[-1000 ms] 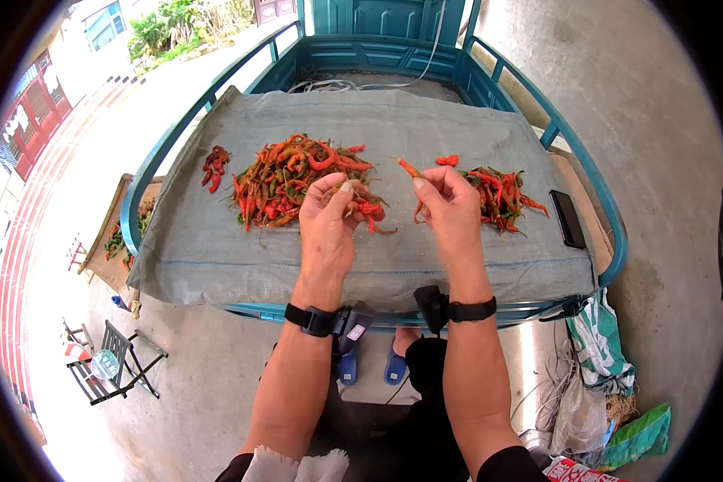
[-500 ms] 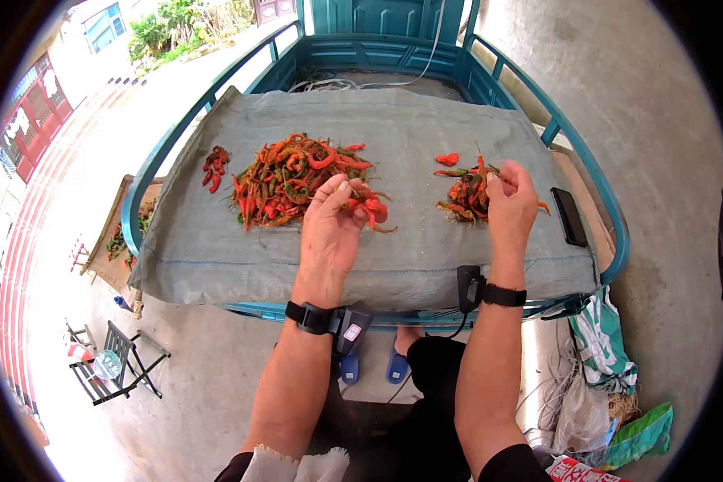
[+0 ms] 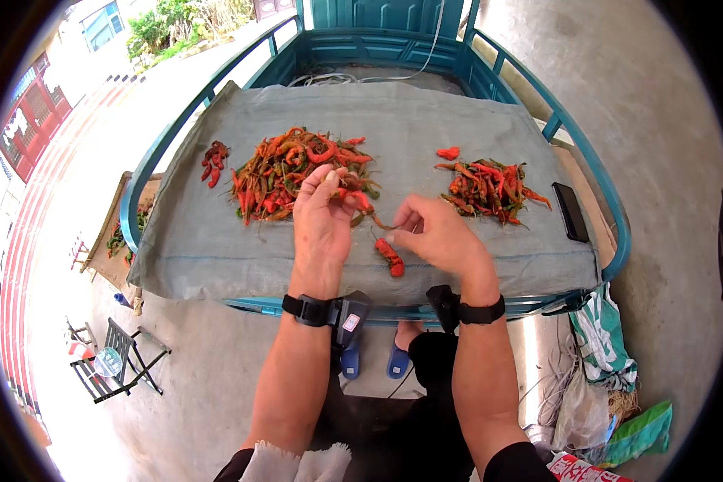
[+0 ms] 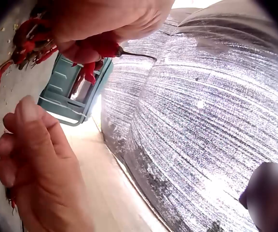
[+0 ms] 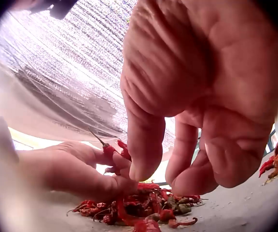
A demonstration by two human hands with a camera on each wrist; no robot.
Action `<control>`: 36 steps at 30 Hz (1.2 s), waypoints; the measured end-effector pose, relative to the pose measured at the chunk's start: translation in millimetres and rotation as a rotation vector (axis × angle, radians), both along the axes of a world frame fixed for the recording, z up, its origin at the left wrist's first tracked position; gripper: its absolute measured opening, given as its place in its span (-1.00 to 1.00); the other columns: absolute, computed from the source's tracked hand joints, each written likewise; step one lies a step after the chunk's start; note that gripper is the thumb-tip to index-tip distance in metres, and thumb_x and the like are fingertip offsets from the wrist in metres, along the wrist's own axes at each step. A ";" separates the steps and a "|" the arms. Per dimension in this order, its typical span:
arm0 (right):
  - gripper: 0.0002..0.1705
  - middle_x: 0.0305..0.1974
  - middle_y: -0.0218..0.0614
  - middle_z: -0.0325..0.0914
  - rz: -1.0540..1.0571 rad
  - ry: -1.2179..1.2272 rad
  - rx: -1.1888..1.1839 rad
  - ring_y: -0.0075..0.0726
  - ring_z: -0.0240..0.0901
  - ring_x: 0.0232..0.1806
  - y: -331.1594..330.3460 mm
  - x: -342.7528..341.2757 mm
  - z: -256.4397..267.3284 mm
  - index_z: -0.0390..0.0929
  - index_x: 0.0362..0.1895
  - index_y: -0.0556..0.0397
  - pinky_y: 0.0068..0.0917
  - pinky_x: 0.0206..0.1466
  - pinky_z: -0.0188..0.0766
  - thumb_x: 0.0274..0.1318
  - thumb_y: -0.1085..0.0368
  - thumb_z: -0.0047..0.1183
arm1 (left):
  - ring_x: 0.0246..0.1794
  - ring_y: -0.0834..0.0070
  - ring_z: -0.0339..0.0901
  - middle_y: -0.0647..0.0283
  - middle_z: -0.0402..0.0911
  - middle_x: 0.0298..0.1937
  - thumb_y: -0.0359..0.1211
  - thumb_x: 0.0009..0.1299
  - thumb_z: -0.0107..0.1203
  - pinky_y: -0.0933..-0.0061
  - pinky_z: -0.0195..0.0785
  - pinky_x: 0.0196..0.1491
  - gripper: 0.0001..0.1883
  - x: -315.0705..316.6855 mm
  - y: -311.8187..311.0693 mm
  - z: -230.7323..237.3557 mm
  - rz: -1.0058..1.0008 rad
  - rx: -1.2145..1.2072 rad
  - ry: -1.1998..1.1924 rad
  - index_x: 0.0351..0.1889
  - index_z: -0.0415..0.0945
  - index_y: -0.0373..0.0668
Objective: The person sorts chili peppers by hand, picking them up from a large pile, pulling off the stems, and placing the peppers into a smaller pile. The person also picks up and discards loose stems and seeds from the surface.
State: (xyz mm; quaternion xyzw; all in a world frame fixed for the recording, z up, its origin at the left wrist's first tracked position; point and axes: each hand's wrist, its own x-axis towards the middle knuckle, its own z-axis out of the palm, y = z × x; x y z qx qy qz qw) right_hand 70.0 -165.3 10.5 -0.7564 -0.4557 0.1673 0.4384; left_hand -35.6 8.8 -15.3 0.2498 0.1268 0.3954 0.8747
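Note:
In the head view, my left hand (image 3: 321, 229), palm up, grips several red peppers (image 3: 361, 201) with curled fingers; stems stick out to the right. The left wrist view shows it above, round a red pepper (image 4: 103, 46). My right hand (image 3: 446, 237) is to its right with bent fingers, thumb and fingertips apart in the right wrist view and nothing seen between them. A single red pepper (image 3: 390, 257) is over the cloth, just left of the right thumb. Beyond the left hand lies a large pepper pile (image 3: 277, 173), and farther right a smaller pile (image 3: 494, 189).
Grey cloth (image 3: 426, 120) covers the front of a teal cart bed with side rails (image 3: 574, 120). A small dark-red group (image 3: 214, 163) lies far left, a lone pepper (image 3: 448, 153) above the smaller pile, and a phone (image 3: 569, 212) at the right edge.
My right hand first moved right with a pepper to the smaller pile, then came back towards the centre, without it. A single pepper now shows below the left hand's bunch.

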 end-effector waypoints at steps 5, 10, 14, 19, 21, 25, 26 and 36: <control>-0.65 -0.43 -0.17 0.68 0.009 -0.161 -0.228 -0.26 0.64 -0.38 11.5 -16.7 -3.5 0.60 -0.25 0.19 -0.30 -0.28 0.55 -0.08 0.30 0.45 | -0.06 0.46 0.63 0.21 0.70 0.02 -0.48 0.55 0.19 0.40 0.53 -0.16 -0.78 -1.4 1.2 0.2 -0.016 -0.009 -0.013 0.11 0.51 -0.13; -0.75 -0.48 -0.20 0.66 0.052 -0.164 -0.217 -0.30 0.62 -0.45 13.6 -13.3 -9.5 0.61 -0.29 0.19 -0.31 -0.34 0.53 -0.02 0.34 0.38 | -0.01 0.49 0.65 0.28 0.71 0.01 -0.47 0.54 0.21 0.43 0.50 -0.08 -0.76 -4.8 1.3 2.8 -0.037 0.016 -0.035 0.13 0.52 -0.12; -0.84 -0.50 -0.27 0.64 -0.022 0.105 -0.191 -0.41 0.58 -0.52 1.6 -0.4 5.1 0.61 -0.30 0.20 -0.39 -0.38 0.50 0.06 0.41 0.30 | 0.00 0.48 0.65 0.27 0.71 0.02 -0.45 0.55 0.20 0.42 0.51 -0.07 -0.77 -5.6 1.4 2.7 -0.047 0.042 -0.029 0.13 0.52 -0.13; -0.80 -0.46 -0.27 0.67 -0.316 0.066 0.100 -0.41 0.62 -0.47 -12.9 24.4 7.3 0.62 -0.21 0.22 -0.39 -0.32 0.52 0.13 0.37 0.30 | 0.02 0.42 0.66 0.21 0.71 0.04 -0.44 0.54 0.21 0.43 0.55 -0.05 -0.77 -5.4 1.0 3.1 -0.082 0.066 -0.045 0.12 0.52 -0.14; -0.77 -0.40 -0.24 0.70 -0.454 0.035 0.215 -0.35 0.65 -0.41 -16.3 42.4 -0.3 0.63 -0.16 0.21 -0.36 -0.25 0.55 0.14 0.35 0.30 | 0.03 0.37 0.67 0.18 0.70 0.04 -0.45 0.53 0.21 0.42 0.56 -0.04 -0.77 -4.7 2.7 1.5 -0.129 0.092 -0.068 0.12 0.52 -0.15; -0.74 -0.27 -0.22 0.72 -0.679 -0.069 0.339 -0.32 0.67 -0.25 -26.7 71.4 -13.6 0.63 -0.10 0.19 -0.35 -0.15 0.58 0.17 0.34 0.31 | 0.07 0.28 0.66 0.12 0.69 0.04 -0.49 0.52 0.15 0.38 0.57 -0.02 -0.75 -1.4 -2.5 1.1 -0.180 0.099 -0.075 0.13 0.49 -0.17; -0.75 -0.24 -0.21 0.73 -0.722 -0.100 0.349 -0.30 0.67 -0.21 -30.5 77.0 -12.6 0.64 -0.10 0.19 -0.35 -0.13 0.58 0.18 0.33 0.32 | 0.07 0.27 0.66 0.10 0.69 0.05 -0.50 0.52 0.13 0.37 0.57 -0.02 -0.75 -0.5 -3.9 0.8 -0.188 0.103 -0.066 0.14 0.48 -0.18; -0.63 -0.07 -0.12 0.70 -0.753 -0.253 0.484 -0.25 0.68 -0.10 -43.9 91.4 -10.5 0.55 0.13 0.20 -0.33 -0.03 0.60 0.26 0.39 0.24 | 0.13 0.19 0.65 0.06 0.67 0.09 -0.54 0.51 0.08 0.32 0.57 0.05 -0.71 4.1 -17.9 6.2 -0.201 0.116 -0.032 0.17 0.46 -0.20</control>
